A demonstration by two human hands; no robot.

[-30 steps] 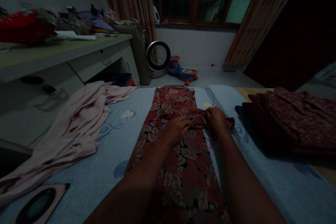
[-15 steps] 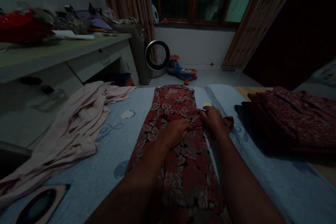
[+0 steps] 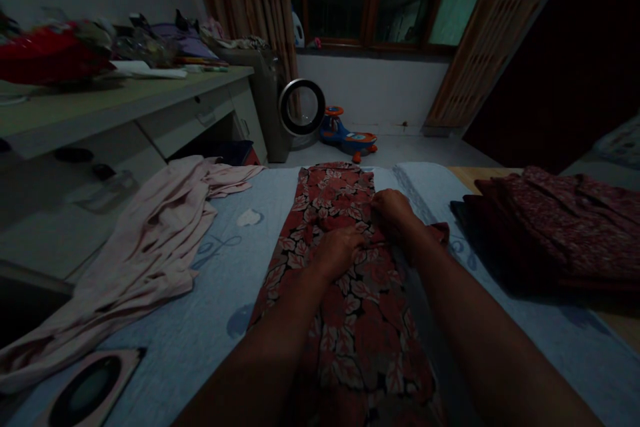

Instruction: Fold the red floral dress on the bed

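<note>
A long red garment with a leaf-and-flower print (image 3: 350, 320) lies in a narrow folded strip, running away from me. My left hand (image 3: 339, 252) rests on its middle, with curled fingers closed on a fold of the cloth. At the right edge, a little farther off, my right hand (image 3: 393, 210) pinches the fabric between thumb and fingers. A tie or sleeve end (image 3: 440, 232) of the same print sticks out to the right beyond my right wrist. Part of the cloth under both hands is hidden.
A light blue bed cover (image 3: 235, 280) lies beneath everything. On the left are a crumpled pale pink garment (image 3: 165, 227) and a flat pink-edged thing with a dark oval (image 3: 93, 387). Folded dark red clothes (image 3: 565, 227) are stacked right. Beyond stand a washer door (image 3: 303, 107) and blue ride-on toy (image 3: 347, 137).
My right hand has moved slightly away from me and left, onto the garment's right edge, and its fingers have closed in. My left hand stays nearly in place. The view has shifted slightly.
</note>
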